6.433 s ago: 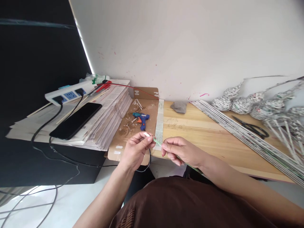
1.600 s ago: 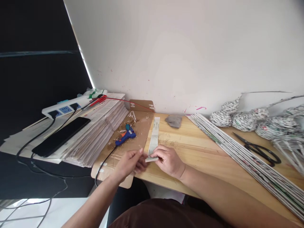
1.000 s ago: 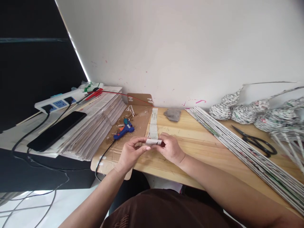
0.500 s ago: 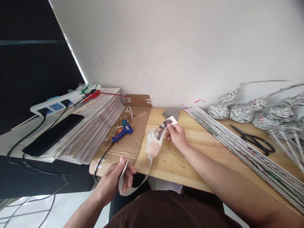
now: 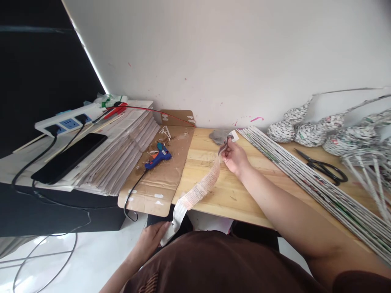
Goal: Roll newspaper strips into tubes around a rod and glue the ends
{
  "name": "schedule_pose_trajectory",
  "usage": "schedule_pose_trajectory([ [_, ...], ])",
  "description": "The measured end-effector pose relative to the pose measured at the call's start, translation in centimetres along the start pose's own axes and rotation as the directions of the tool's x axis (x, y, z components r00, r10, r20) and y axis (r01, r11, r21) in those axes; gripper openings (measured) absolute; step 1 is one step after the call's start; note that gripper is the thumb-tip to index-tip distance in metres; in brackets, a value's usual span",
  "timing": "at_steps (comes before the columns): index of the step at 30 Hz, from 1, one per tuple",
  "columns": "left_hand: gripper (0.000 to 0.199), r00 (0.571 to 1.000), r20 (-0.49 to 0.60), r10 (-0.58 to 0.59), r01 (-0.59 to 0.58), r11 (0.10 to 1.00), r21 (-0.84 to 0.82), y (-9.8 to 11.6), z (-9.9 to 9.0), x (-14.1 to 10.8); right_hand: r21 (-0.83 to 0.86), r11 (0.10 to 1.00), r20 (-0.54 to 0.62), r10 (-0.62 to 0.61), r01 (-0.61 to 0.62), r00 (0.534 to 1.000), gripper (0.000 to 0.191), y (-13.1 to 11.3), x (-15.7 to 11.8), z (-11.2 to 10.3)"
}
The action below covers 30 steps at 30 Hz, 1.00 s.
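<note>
A long strip of newspaper (image 5: 201,189) hangs in a shallow curve between my two hands. My right hand (image 5: 235,156) pinches its far end above the wooden table, beside a grey cloth-like piece (image 5: 217,136). Down at the table's front edge, close to my body, my left hand (image 5: 154,236) grips the near end, thumb on top of the paper; the other fingers are partly hidden. Right of my right hand lies a bundle of thin rolled newspaper sticks (image 5: 293,177).
A blue glue gun (image 5: 159,158) rests on cardboard (image 5: 174,177). At left are stacked newspapers (image 5: 122,162), a phone (image 5: 70,158) and a power strip (image 5: 69,122). Black scissors (image 5: 322,167) and woven paper pieces (image 5: 310,134) lie at right. A cable (image 5: 132,191) hangs over the front edge.
The strip, curled and looped before, is now drawn out longer. My left hand has moved down towards my body, and my right hand has gone slightly farther away and right.
</note>
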<state>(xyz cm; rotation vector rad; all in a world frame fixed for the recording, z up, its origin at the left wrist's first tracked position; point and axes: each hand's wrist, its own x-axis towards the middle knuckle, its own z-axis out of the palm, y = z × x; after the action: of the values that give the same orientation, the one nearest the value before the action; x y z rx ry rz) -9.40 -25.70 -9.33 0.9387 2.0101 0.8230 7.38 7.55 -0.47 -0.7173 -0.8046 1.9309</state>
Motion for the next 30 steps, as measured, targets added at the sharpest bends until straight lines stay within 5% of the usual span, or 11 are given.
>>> schedule_pose_trajectory([
  [3, 0.045, 0.988, 0.149, 0.051, -0.082, 0.974, 0.212, -0.9, 2.6, 2.7, 0.060, 0.998, -0.013, 0.037, -0.036, 0.999, 0.019, -0.4, 0.4, -0.2],
  [10, 0.039, 0.892, 0.406, 0.201, -0.333, 0.898, 0.287, 0.9, 6.9, 7.1, 0.155, 0.984, -0.047, 0.099, -0.090, 0.994, 0.019, -0.9, 0.4, 0.0],
  [15, 0.028, 0.866, 0.459, 0.198, -0.335, 0.912, 0.239, 2.7, 4.8, 5.6, 0.132, 0.983, -0.004, 0.129, -0.128, 0.992, 0.018, -1.0, 0.1, 0.2],
  [22, 0.037, 0.929, 0.363, 0.072, -0.161, 0.962, 0.220, 6.3, 0.2, 0.9, 0.057, 0.985, 0.064, 0.157, -0.160, 0.986, 0.018, -0.7, 0.1, -0.1],
  [26, 0.046, 0.868, 0.476, 0.140, -0.097, 0.989, -0.114, 9.4, -1.0, -0.1, 0.037, 0.985, 0.088, 0.165, -0.169, 0.982, 0.018, -0.7, 0.1, -0.1],
  [30, 0.029, 0.821, 0.535, 0.198, -0.038, 0.955, -0.295, 10.0, -0.5, 0.4, 0.047, 0.977, 0.103, 0.203, -0.208, 0.974, 0.019, -1.2, -0.4, 0.2],
])
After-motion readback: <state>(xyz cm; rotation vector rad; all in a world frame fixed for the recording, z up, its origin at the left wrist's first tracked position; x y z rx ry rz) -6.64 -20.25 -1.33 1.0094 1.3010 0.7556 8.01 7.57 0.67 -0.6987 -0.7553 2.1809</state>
